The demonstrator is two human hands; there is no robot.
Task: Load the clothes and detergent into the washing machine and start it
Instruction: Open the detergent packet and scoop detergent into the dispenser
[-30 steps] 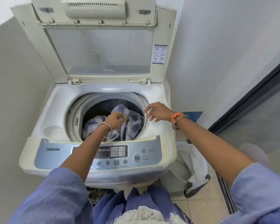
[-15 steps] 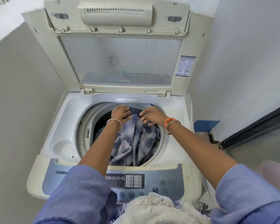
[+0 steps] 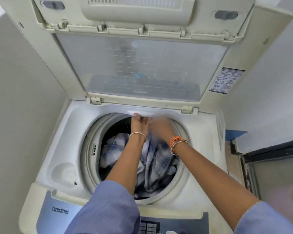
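- Plaid clothes (image 3: pixel 152 159) already lie in the drum, below my left hand (image 3: pixel 139 123).
- It looks curled; right hand (image 3: pixel 161 126) blurred, grip unclear.
- Detergent, start remain.

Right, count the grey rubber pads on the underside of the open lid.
2. One grey pad sits at the lid's upper left corner, the other grey pad at its upper right corner. The picture's top edge crops the lid, so more may be hidden.
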